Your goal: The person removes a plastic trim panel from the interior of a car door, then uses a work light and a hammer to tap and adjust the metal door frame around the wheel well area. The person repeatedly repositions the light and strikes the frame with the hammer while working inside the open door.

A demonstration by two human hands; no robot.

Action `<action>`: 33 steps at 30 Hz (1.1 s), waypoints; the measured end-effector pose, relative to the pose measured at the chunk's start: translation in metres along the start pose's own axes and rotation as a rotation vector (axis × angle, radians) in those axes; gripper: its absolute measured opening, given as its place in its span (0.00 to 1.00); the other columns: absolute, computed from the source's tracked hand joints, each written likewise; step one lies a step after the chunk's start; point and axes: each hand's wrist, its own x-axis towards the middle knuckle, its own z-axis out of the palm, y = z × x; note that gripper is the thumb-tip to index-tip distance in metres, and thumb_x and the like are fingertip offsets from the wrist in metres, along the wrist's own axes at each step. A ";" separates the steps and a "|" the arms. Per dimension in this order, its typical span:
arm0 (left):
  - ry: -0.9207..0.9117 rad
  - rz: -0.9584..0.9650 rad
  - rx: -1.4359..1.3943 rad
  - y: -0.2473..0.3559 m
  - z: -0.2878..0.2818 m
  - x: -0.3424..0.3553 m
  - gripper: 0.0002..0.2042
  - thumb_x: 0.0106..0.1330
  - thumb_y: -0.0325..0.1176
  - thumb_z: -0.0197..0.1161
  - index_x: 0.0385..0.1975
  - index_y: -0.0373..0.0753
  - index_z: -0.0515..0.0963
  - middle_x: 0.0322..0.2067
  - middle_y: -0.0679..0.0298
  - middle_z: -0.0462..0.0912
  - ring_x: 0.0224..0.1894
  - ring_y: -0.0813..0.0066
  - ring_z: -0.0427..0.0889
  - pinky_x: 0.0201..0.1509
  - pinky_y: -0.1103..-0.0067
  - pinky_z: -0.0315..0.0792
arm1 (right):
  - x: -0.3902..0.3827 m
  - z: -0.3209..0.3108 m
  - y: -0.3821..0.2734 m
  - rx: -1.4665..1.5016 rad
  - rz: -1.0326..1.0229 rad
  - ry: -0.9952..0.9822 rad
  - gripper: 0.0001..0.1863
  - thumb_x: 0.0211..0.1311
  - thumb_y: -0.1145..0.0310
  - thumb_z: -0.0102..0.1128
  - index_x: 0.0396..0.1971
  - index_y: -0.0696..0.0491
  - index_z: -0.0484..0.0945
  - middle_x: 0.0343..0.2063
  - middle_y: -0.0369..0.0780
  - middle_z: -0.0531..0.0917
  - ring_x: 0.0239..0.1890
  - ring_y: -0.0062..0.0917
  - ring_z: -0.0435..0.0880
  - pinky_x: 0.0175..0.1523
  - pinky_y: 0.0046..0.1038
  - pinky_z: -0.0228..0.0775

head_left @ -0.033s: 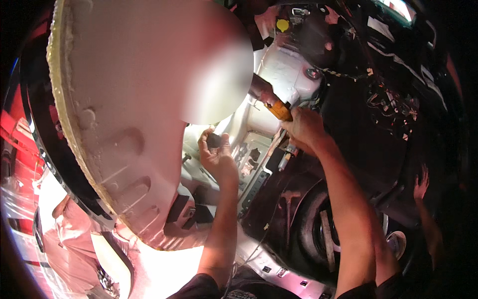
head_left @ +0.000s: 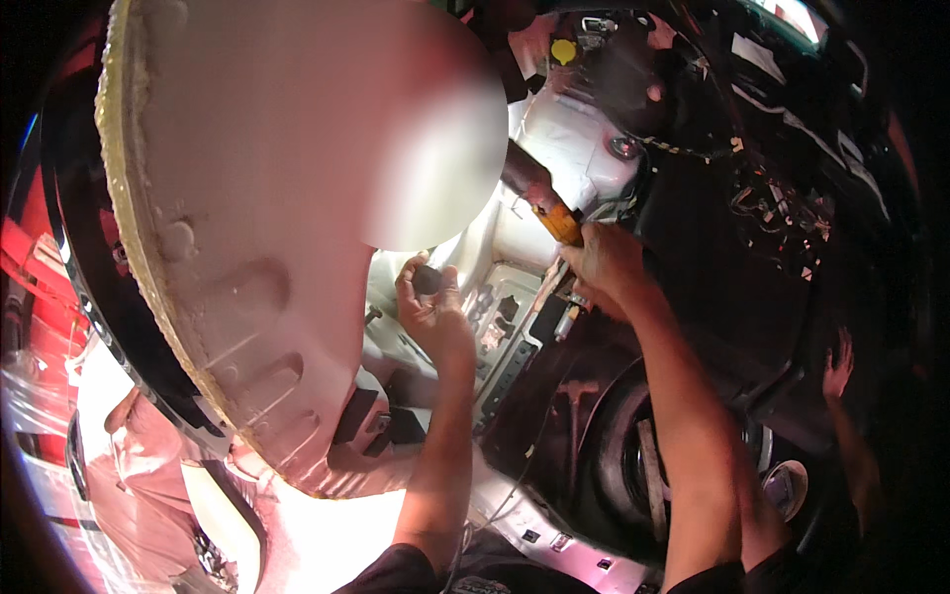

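My left hand (head_left: 432, 309) is raised beside the pale metal bodywork (head_left: 485, 243), its fingers curled round a small dark, rounded block (head_left: 427, 280). Farther right, my right hand (head_left: 611, 265) grips the orange end of a tool (head_left: 556, 220) with a dark cylindrical body. That tool slants up and left, and its far end is hidden behind a large blurred patch. Just under the right hand hangs a small metal fitting (head_left: 567, 324); whether it joins the tool, I cannot tell.
A large curved pale panel (head_left: 247, 198) fills the left side. Below my right hand lie a hammer-shaped tool (head_left: 575, 416) and a dark round wheel (head_left: 614, 465). Loose wiring (head_left: 782, 203) hangs at the right. Another hand (head_left: 839, 366) shows dimly at the far right.
My right hand and the tool have shifted very slightly downward. My left hand keeps the same hold on the dark block.
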 end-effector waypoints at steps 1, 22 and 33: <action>0.002 0.003 0.066 0.000 0.001 -0.001 0.17 0.65 0.20 0.69 0.53 0.37 0.78 0.42 0.68 0.77 0.42 0.80 0.74 0.48 0.81 0.71 | -0.009 0.013 0.003 0.059 0.038 0.030 0.25 0.58 0.47 0.68 0.39 0.58 0.84 0.37 0.53 0.88 0.44 0.49 0.88 0.51 0.46 0.79; 0.032 0.087 0.290 -0.009 0.006 0.012 0.17 0.67 0.28 0.70 0.54 0.35 0.77 0.50 0.62 0.83 0.51 0.74 0.79 0.59 0.74 0.73 | -0.085 0.200 -0.033 0.525 0.248 -0.294 0.26 0.62 0.46 0.66 0.41 0.58 0.83 0.34 0.50 0.85 0.35 0.43 0.86 0.41 0.43 0.79; 0.044 0.163 0.237 -0.022 0.004 0.013 0.18 0.67 0.32 0.72 0.54 0.36 0.77 0.52 0.61 0.84 0.51 0.74 0.80 0.56 0.75 0.75 | -0.079 0.337 -0.052 1.074 0.624 -0.363 0.25 0.64 0.46 0.65 0.38 0.57 0.81 0.29 0.45 0.82 0.28 0.36 0.82 0.32 0.40 0.77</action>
